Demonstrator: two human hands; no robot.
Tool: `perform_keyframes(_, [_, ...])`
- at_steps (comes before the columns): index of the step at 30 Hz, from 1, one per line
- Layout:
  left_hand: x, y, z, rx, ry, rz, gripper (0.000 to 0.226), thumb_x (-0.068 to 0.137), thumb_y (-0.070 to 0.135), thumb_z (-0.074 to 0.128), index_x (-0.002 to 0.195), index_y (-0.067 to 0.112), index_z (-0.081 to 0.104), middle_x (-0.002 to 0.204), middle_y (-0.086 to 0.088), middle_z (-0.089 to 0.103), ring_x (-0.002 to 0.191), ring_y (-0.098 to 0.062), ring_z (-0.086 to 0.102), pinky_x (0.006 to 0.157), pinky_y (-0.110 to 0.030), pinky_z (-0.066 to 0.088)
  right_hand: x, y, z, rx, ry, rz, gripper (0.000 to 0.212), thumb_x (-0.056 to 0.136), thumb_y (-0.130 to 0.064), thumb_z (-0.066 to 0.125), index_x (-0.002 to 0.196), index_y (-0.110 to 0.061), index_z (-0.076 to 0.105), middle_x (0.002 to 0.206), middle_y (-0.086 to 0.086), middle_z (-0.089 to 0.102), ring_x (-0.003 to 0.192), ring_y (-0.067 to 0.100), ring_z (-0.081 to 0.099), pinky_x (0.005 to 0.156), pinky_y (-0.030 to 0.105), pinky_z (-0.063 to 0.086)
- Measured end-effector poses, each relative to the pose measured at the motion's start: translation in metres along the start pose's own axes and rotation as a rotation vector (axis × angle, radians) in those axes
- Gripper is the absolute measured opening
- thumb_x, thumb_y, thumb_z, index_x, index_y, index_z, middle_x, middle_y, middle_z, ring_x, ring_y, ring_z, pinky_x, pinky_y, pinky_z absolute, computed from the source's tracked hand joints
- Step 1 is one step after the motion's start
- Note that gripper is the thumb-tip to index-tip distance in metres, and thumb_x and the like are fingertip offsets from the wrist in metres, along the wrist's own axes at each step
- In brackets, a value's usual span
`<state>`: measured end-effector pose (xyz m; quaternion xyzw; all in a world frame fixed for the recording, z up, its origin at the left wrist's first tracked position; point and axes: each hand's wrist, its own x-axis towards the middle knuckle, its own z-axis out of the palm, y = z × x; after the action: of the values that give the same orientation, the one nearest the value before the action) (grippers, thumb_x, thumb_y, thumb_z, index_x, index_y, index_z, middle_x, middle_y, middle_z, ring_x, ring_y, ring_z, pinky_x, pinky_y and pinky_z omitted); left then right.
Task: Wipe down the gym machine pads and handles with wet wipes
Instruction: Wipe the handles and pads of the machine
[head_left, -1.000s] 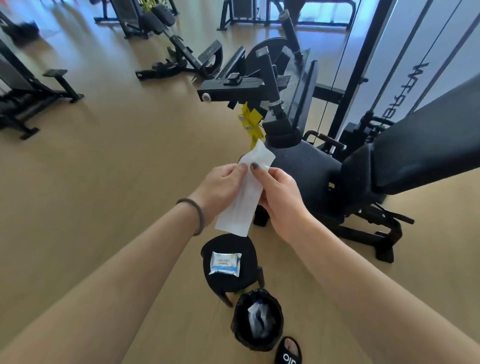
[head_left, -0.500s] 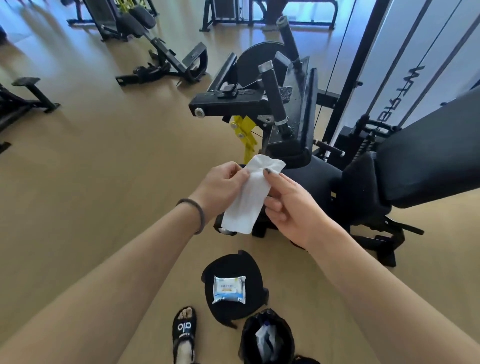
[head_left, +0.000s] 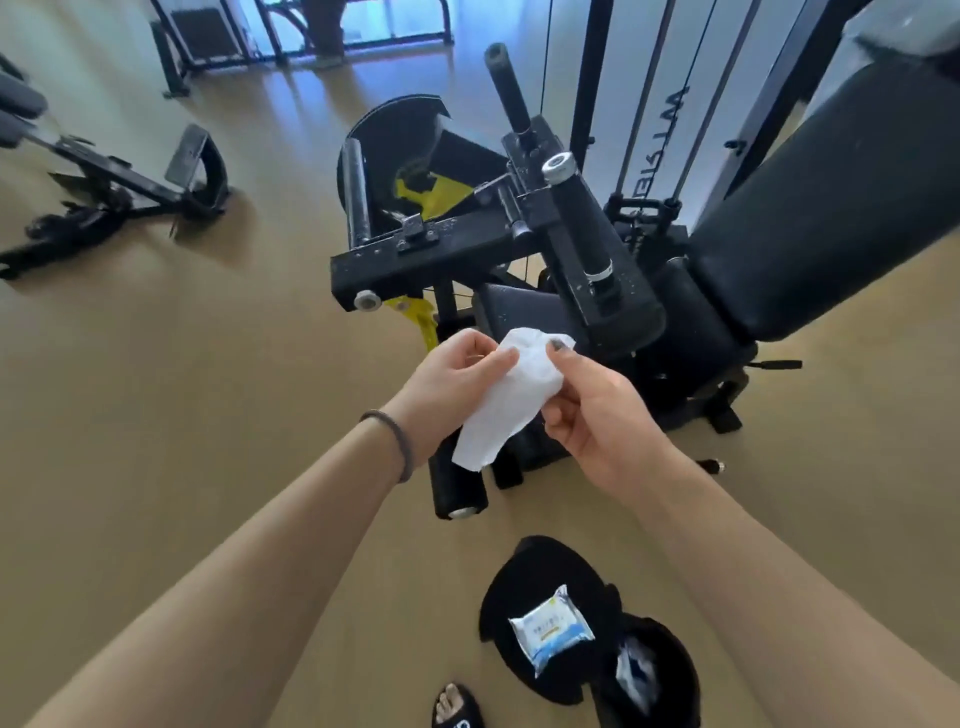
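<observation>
A white wet wipe hangs between my two hands in front of the black gym machine. My left hand pinches its upper left edge and my right hand pinches its upper right corner. Just beyond stands the machine's near handle, a black grip with a silver cap, tilted toward me. A second black handle rises behind it. The large black back pad lies at the right and the seat pad sits under the handle. A black foot roller pokes out below the wipe.
A pack of wet wipes lies on a black round stool by my feet, beside a black bin with crumpled wipes in it. My sandalled foot is at the bottom edge. Another machine stands on the wooden floor at the left.
I have stepped closer to the machine, so its handles and pads loom larger. The wipe went from a flat strip to bunched at the top between my fingers.
</observation>
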<state>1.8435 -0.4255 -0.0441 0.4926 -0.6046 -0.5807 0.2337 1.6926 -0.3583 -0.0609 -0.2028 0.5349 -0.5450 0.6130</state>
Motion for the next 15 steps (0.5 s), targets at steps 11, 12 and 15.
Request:
perform_keyframes(11, [0.025, 0.032, 0.023, 0.123, -0.155, 0.078, 0.020, 0.099, 0.025, 0.059, 0.085, 0.019, 0.047, 0.069, 0.010, 0.063, 0.061, -0.006, 0.057, 0.051, -0.019, 0.040, -0.001, -0.025, -0.008, 0.033, 0.002, -0.104, 0.033, 0.104, -0.035, 0.055, 0.121, -0.009, 0.069, 0.112, 0.011, 0.076, 0.105, 0.024, 0.073, 0.087, 0.032, 0.058])
perform_keyframes(12, [0.026, 0.033, 0.026, 0.120, -0.149, 0.083, 0.020, 0.099, 0.026, 0.059, 0.084, 0.019, 0.047, 0.075, 0.006, 0.064, 0.065, -0.010, 0.057, 0.053, -0.021, 0.040, -0.002, -0.027, -0.010, 0.059, 0.011, -0.103, 0.032, 0.104, -0.033, 0.056, 0.121, -0.009, 0.068, 0.112, 0.011, 0.076, 0.104, 0.024, 0.073, 0.085, 0.032, 0.058])
perform_keyframes(15, [0.029, 0.037, 0.029, 0.130, -0.139, 0.093, 0.023, 0.098, 0.027, 0.062, 0.082, 0.020, 0.046, 0.074, 0.004, 0.059, 0.063, -0.010, 0.053, 0.053, -0.021, 0.040, -0.002, -0.034, -0.014, 0.121, 0.003, -0.101, 0.031, 0.104, -0.029, 0.055, 0.119, -0.005, 0.068, 0.109, 0.012, 0.077, 0.100, 0.024, 0.075, 0.080, 0.031, 0.061])
